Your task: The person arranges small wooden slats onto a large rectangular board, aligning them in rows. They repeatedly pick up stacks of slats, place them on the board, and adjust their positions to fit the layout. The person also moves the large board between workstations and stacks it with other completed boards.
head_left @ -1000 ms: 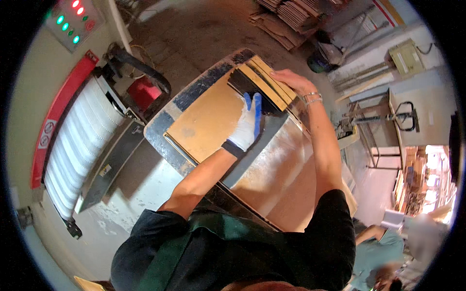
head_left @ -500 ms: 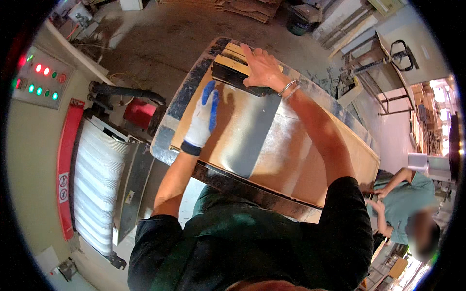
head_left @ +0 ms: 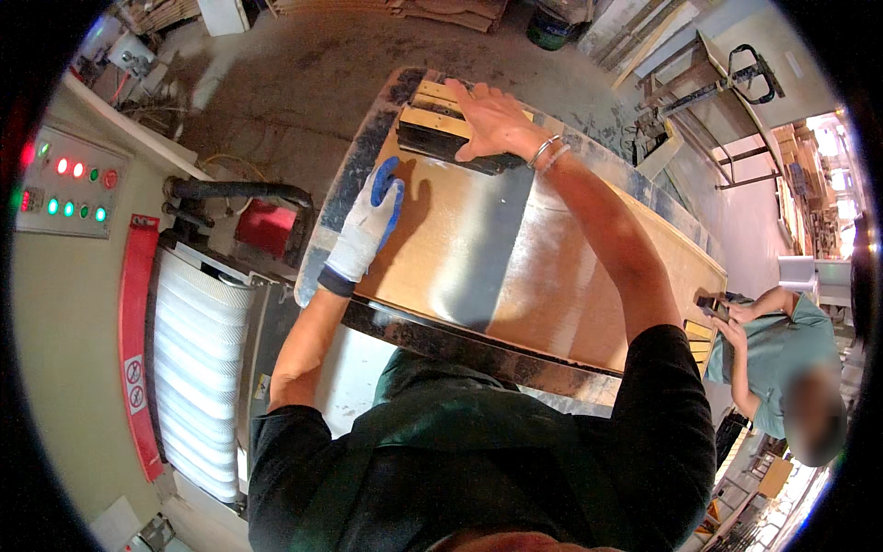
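Observation:
My right hand [head_left: 497,124], bare with a bracelet at the wrist, lies spread across a few yellow-topped black strips [head_left: 432,138] side by side at the table's far end. Its thumb reaches down their near side; its fingers are stretched over the tops. My left hand [head_left: 368,225] wears a white glove with blue-coated fingers and is over the left part of a tan board [head_left: 441,202]. Its fingers are apart, somewhat bent, and hold nothing that I can see. A grey band [head_left: 492,248] and a shiny patch cross the board's surface.
The worn table [head_left: 324,230] has a dark near edge. At left are a ribbed pale roller conveyor [head_left: 198,368] and a machine panel [head_left: 69,179] with lit buttons. A co-worker [head_left: 773,354] at the right end holds a small dark piece beside more yellow strips [head_left: 697,340].
The view has shifted slightly. My left hand has tilted and its fingers have bent more; my right hand stays on the strips. The co-worker now shows a dark piece in hand.

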Demonstrator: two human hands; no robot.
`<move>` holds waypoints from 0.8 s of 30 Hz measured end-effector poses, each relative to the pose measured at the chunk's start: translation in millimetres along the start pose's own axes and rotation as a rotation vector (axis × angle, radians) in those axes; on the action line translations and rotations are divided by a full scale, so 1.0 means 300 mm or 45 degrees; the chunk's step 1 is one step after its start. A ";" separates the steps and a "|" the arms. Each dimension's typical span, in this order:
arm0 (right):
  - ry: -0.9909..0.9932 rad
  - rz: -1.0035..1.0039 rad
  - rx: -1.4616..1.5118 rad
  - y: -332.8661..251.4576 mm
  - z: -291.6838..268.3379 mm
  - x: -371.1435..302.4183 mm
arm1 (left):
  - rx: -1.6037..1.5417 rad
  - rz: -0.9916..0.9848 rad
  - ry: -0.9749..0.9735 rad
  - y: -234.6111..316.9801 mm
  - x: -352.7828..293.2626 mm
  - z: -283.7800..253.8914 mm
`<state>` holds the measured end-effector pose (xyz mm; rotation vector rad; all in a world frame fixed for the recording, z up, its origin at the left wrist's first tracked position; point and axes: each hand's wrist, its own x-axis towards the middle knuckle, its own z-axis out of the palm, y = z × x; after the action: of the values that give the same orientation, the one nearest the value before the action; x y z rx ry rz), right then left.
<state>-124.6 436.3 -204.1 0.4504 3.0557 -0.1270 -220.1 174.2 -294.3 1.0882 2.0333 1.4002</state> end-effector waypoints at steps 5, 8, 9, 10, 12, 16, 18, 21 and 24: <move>-0.111 0.050 0.080 -0.015 -0.045 0.007 | -0.111 -0.081 -0.094 0.055 0.001 -0.011; -0.043 0.056 0.102 -0.006 -0.022 0.012 | -0.088 -0.100 -0.084 0.072 -0.006 -0.020; -0.018 0.051 0.078 0.004 -0.023 0.015 | -0.019 -0.032 -0.060 0.051 -0.008 -0.018; -0.003 0.035 0.065 0.000 -0.019 0.012 | 0.055 0.020 -0.032 0.023 -0.019 -0.020; 0.049 0.002 0.047 0.000 -0.015 0.018 | 0.166 0.193 -0.010 -0.039 -0.016 -0.036; 0.065 0.010 0.081 0.019 0.012 0.013 | 0.159 0.186 -0.016 -0.016 -0.032 -0.031; 0.075 0.016 0.156 0.034 0.012 0.011 | 0.088 0.047 -0.041 -0.003 -0.024 -0.034; 0.061 0.084 0.178 0.035 -0.061 -0.043 | 0.117 0.018 0.037 0.057 -0.012 -0.044; 0.240 0.059 0.280 0.137 -0.084 -0.169 | 0.378 0.311 0.084 0.052 0.066 -0.045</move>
<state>-65.2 463.1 -179.0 0.5762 3.2262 -0.4467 -236.0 185.2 -273.4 1.4756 2.2698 1.2855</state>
